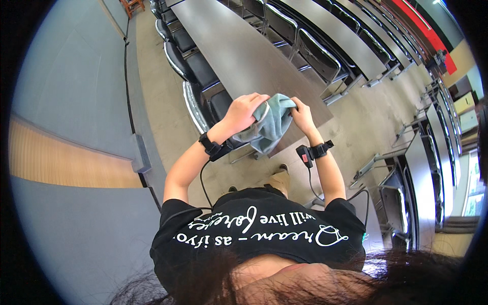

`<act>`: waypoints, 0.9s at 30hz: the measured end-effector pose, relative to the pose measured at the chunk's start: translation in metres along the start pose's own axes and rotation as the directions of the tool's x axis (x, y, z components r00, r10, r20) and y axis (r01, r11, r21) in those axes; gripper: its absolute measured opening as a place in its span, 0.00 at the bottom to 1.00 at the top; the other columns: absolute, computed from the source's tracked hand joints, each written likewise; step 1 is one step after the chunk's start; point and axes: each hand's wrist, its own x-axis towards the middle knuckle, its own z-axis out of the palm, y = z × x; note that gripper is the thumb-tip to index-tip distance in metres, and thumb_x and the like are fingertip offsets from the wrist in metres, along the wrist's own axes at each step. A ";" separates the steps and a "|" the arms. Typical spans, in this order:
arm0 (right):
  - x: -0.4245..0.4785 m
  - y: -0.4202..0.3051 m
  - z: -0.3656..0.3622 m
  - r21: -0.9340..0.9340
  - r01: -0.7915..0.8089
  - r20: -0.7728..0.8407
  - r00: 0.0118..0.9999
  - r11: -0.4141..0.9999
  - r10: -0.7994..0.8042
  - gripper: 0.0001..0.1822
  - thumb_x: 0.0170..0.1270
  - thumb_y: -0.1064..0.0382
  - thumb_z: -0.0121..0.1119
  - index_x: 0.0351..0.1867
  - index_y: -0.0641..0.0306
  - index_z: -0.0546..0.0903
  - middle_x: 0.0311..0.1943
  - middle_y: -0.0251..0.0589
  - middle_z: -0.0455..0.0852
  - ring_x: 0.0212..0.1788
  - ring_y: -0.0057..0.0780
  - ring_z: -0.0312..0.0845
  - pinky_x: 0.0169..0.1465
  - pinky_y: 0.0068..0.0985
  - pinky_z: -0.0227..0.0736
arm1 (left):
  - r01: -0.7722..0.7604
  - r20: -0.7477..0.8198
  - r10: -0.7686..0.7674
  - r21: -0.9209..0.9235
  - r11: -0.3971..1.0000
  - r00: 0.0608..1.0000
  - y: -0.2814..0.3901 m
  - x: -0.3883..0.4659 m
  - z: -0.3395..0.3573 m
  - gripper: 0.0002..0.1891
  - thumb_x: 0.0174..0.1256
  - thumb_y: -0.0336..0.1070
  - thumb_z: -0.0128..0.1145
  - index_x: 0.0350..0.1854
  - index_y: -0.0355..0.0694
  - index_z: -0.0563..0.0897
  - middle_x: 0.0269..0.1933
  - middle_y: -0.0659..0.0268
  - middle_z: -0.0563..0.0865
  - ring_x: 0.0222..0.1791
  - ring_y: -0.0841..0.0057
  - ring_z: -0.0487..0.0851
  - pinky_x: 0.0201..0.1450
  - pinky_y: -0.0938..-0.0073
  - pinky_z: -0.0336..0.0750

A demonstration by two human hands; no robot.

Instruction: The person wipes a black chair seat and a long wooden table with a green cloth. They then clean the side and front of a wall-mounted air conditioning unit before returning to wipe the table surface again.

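A crumpled grey-green cloth point(275, 124) hangs between my two hands, in front of my body and above the near end of a long table point(301, 89). My left hand point(243, 110) grips its left side, with a pale edge of the fabric beside the fingers. At the upper right corner, my right hand point(303, 114) pinches the cloth between thumb and fingers. Folds droop below both hands. Some of my left fingertips are hidden behind the fabric. Each wrist wears a black strap with a small cabled device.
Black chairs with metal frames point(198, 70) line the table's left side. More rows of tables point(350, 49) and chairs extend to the right. A grey wall with a wooden band point(72, 156) stands at my left. Beige floor point(354, 118) shows between the rows.
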 end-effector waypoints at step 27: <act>0.094 0.206 0.004 -0.477 0.435 0.624 0.780 0.764 -0.055 0.55 0.36 0.35 0.67 0.69 0.46 0.55 0.70 0.53 0.44 0.70 0.58 0.37 0.66 0.53 0.42 | 0.525 0.315 -0.620 0.339 0.781 0.718 -0.074 -0.024 0.251 0.41 0.53 0.52 0.61 0.67 0.42 0.58 0.67 0.51 0.60 0.68 0.55 0.58 0.65 0.54 0.58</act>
